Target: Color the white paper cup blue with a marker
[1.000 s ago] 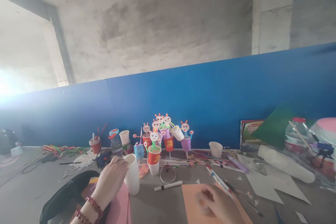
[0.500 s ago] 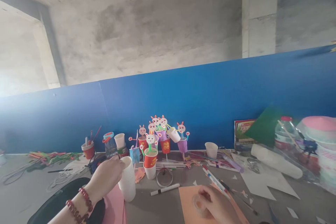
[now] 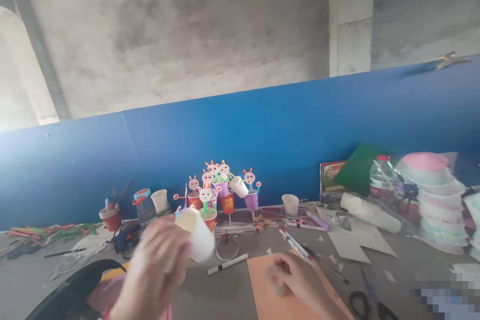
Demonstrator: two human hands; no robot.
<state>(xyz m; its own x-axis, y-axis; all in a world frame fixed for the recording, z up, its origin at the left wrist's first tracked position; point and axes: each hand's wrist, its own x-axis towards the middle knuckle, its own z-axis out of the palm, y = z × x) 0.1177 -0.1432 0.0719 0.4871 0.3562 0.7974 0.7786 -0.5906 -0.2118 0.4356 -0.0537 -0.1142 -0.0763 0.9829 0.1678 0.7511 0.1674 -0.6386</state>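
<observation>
My left hand (image 3: 157,265) is blurred by motion and holds a white paper cup (image 3: 198,235) lifted off the table and tilted, its mouth toward the upper left. My right hand (image 3: 300,280) rests on an orange sheet of paper (image 3: 262,295) at the bottom centre, its fingers curled round a small roll of clear tape (image 3: 273,279). A black-and-white marker (image 3: 227,264) lies on the grey table between the two hands.
Several bunny-faced paper-cup figures (image 3: 219,192) stand against the blue partition (image 3: 262,140). Markers (image 3: 296,245), a wire ring (image 3: 227,246), white paper scraps (image 3: 348,250), a cup sleeve (image 3: 369,212), a bottle (image 3: 380,177), stacked bowls (image 3: 437,195) and scissors (image 3: 369,302) lie at right. A black bag (image 3: 71,292) sits at left.
My left hand has lifted the white cup from the stack near the pink paper and tilted it. The view has swung to the right. My right hand stays on the orange sheet.
</observation>
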